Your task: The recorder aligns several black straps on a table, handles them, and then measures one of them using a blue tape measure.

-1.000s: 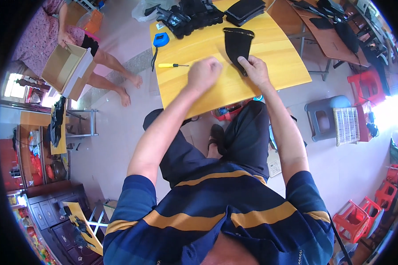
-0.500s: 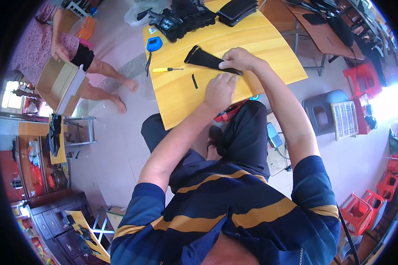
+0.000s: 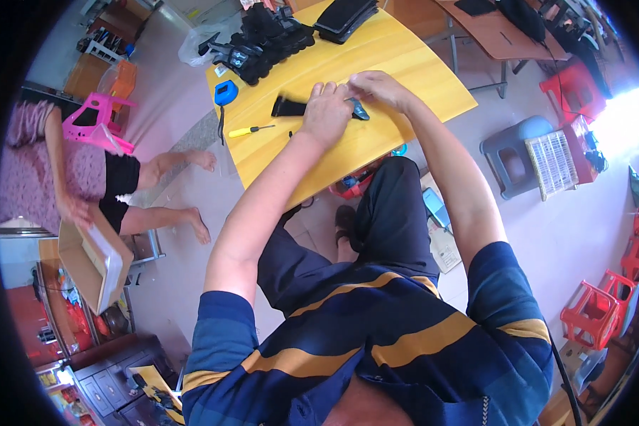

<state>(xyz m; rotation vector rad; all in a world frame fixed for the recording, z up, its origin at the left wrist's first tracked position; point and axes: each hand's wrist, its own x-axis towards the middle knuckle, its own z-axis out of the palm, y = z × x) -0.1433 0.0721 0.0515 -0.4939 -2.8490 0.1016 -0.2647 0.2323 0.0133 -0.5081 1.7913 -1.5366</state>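
A flat black fabric piece [image 3: 287,107] lies on the yellow table under my hands, one end sticking out to the left. My left hand [image 3: 326,115] is across its middle, fingers bent over it. My right hand [image 3: 380,91] pinches at its right part, fingertips close to those of my left. Below them shows a dark, bluish-shiny end [image 3: 360,109] of the piece. The exact grip is partly hidden. Left of my left wrist is a small black strip [image 3: 290,133], mostly covered by the forearm. A yellow-handled screwdriver [image 3: 241,132] rests farther left.
On the yellow table [image 3: 405,64] are a blue tape measure [image 3: 226,92], a heap of black items [image 3: 266,44] and a stack of black pieces [image 3: 345,20]. At left, a person [image 3: 57,163] holds a cardboard box [image 3: 85,266] near a pink stool [image 3: 99,121].
My left hand has moved up and left onto the black piece, which has shifted left in view. At left, the person and box have moved nearer, uncovering the pink stool.
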